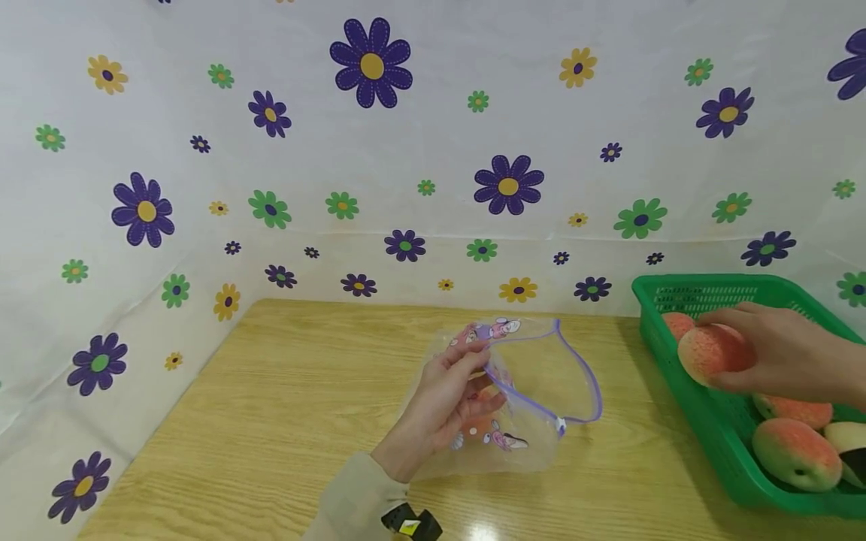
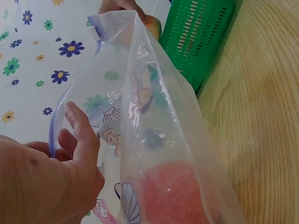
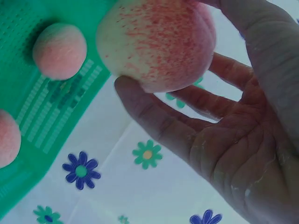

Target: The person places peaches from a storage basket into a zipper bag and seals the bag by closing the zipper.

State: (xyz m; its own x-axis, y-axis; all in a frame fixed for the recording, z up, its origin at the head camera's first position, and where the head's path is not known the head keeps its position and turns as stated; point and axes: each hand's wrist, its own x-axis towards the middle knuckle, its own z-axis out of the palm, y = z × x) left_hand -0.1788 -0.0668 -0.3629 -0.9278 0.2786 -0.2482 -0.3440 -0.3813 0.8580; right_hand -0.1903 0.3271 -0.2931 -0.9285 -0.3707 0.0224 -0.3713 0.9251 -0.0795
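A clear plastic zip bag (image 1: 534, 451) with a purple-edged mouth and a white slider lies on the table, its mouth held agape to the right. My left hand (image 1: 436, 409) pinches the rim of that mouth between thumb and fingers. Inside the bag is a reddish peach (image 2: 173, 193), seen through the plastic in the left wrist view. My right hand (image 1: 798, 349) grips another peach (image 1: 710, 353) over the left side of the green basket (image 1: 700, 443). In the right wrist view its fingers and thumb curl round the fruit.
The basket stands at the table's right side and holds several more fruits, among them a red-yellow one (image 1: 798, 454) near its front. A white flowered cloth (image 1: 406, 150) hangs behind and to the left of the wooden table (image 1: 271, 421).
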